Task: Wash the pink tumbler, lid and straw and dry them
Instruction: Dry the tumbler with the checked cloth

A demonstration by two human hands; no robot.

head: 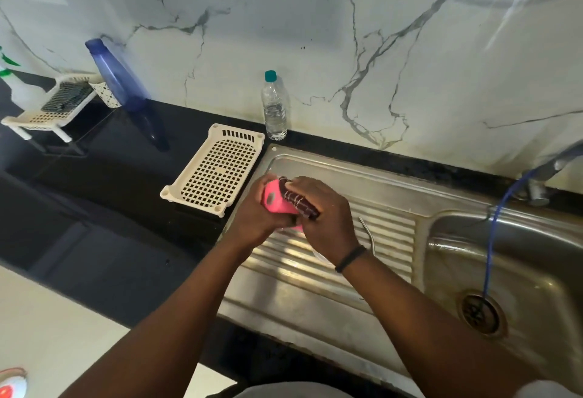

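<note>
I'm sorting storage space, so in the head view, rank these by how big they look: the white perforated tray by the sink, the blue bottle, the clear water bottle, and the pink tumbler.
1. white perforated tray
2. blue bottle
3. clear water bottle
4. pink tumbler, though hands and cloth hide much of it and it sits nearer the camera, so its rank is unsure.

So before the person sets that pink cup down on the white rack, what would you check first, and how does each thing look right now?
1. Pink tumbler firmly held: ok, the left hand grips it.
2. Cloth on the tumbler: ok, the right hand presses it there.
3. Tumbler fully dry: cannot tell.
4. White rack free to receive it: ok, nothing lies on it.
5. Straw accounted for: ok, it lies on the drainboard.
6. Lid located: cannot tell, something pale shows under the right wrist.
</note>
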